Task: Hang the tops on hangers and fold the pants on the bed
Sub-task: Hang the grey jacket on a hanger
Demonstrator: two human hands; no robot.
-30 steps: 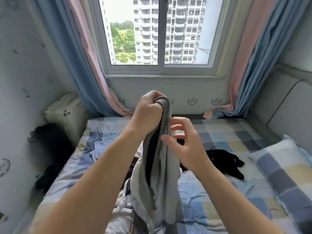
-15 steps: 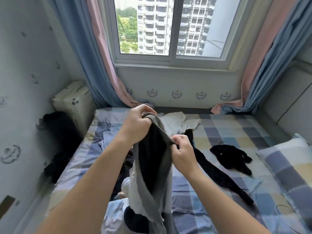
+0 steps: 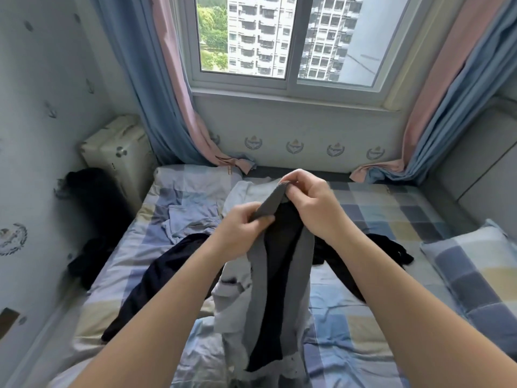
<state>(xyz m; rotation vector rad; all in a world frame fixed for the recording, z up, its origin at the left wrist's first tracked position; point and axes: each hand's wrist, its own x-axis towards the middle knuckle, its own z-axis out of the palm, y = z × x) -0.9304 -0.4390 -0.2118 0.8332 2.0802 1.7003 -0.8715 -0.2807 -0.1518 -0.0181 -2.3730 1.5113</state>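
Both hands are up over the bed (image 3: 391, 208), working the same grey garment (image 3: 279, 275). The left hand (image 3: 237, 231) is closed on its ribbed band (image 3: 270, 204), thumb on top and fingers curled under, pinching the lower end of that band. The right hand (image 3: 310, 203) sits a little higher and farther out, its fingertips (image 3: 291, 182) nipping the band's upper end, so the band runs taut on a slant between the two hands. Below them the garment hangs in a long drop, grey outside with a dark inner face showing down the middle, its lower end reaching the sheet near the wearer; whether it is a top or pants, I cannot tell.

Just left of that drop, a pale grey piece (image 3: 232, 298) lies bunched against it. Under the left forearm, a dark navy garment (image 3: 156, 278) sprawls across the checked sheet. Beyond the right wrist, a black garment (image 3: 389, 247) lies crumpled, with a dark strip trailing back under the right forearm. Past the hands, toward the window (image 3: 288, 40), a white piece (image 3: 246, 191) lies flat. Far right of the right hand, a checked pillow (image 3: 475, 270) rests at the bed's edge. Off to the left, dark clothes (image 3: 89, 197) hang by the wall beside a cream case (image 3: 120, 152).
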